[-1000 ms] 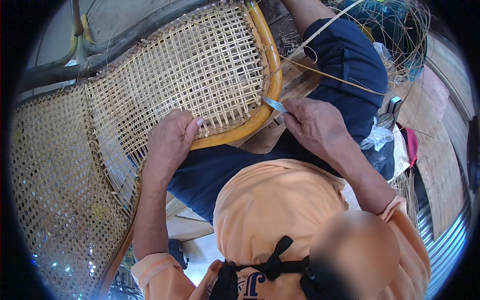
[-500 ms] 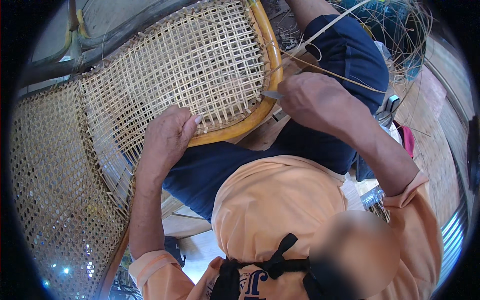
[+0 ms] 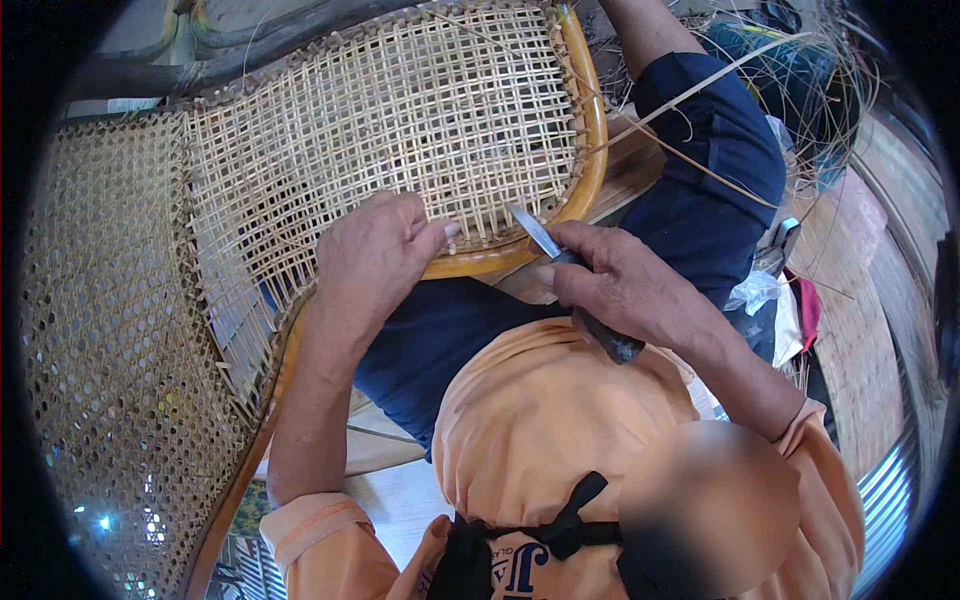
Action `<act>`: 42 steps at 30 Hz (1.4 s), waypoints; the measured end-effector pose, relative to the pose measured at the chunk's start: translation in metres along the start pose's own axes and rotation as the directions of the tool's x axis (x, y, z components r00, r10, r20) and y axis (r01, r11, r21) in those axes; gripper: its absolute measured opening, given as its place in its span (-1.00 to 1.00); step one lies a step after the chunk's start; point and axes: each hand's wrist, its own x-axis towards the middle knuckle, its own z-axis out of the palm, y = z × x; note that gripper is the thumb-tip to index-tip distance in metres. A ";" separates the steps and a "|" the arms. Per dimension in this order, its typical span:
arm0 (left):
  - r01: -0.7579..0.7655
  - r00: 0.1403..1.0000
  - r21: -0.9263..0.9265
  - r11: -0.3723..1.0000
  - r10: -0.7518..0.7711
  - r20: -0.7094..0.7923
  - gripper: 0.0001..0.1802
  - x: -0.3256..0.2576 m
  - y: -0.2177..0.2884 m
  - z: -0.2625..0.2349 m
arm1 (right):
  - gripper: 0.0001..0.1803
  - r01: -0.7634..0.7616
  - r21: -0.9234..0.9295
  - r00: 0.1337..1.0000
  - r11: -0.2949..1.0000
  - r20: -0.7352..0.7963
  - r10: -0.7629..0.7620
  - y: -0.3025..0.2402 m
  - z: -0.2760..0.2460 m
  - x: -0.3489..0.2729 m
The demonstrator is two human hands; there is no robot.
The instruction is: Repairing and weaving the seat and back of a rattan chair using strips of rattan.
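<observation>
Cane chair seat [image 3: 380,130]: open weave covers frame, loose strand ends [image 3: 700,90] untrimmed at rim. Left hand [image 3: 375,260] pressed flat on weave near front rail. Right hand [image 3: 625,285] fingers closed round knife [image 3: 570,280], blade at rail

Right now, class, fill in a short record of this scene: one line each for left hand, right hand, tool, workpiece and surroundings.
Left hand: left hand presses on the pale woven cane panel near its edge.
Right hand: right hand grips a knife.
Tool: dark-handled knife with a short metal blade, tip at the rim.
Workpiece: panel set in a curved orange-brown wooden frame.
Surroundings: loose cane strands; finer honeycomb cane panel.
</observation>
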 end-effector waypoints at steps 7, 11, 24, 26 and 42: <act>-0.024 0.997 0.010 1.000 0.025 -0.068 -0.61 -0.005 -0.005 0.008 | -0.74 -0.187 0.099 0.982 0.977 0.010 0.187 -0.012 0.009 0.011; -0.083 0.981 0.030 0.996 0.087 -0.172 -0.67 -0.007 -0.007 0.012 | -0.74 -0.218 0.117 0.975 0.969 -0.019 0.222 -0.016 0.012 0.017; -0.038 0.989 -0.015 0.999 0.035 -0.146 -0.64 -0.004 -0.003 0.011 | -0.70 0.017 0.141 0.977 0.990 -0.213 0.013 0.003 0.008 0.002; -0.040 0.987 0.008 0.999 0.041 -0.153 -0.66 -0.005 -0.003 0.012 | -0.68 -0.140 0.190 0.972 0.972 -0.162 0.172 -0.003 0.004 0.002; -0.043 0.989 0.011 0.999 0.044 -0.138 -0.68 -0.004 -0.003 0.010 | -0.75 -0.205 0.307 0.970 0.930 -0.065 0.235 -0.002 -0.002 0.007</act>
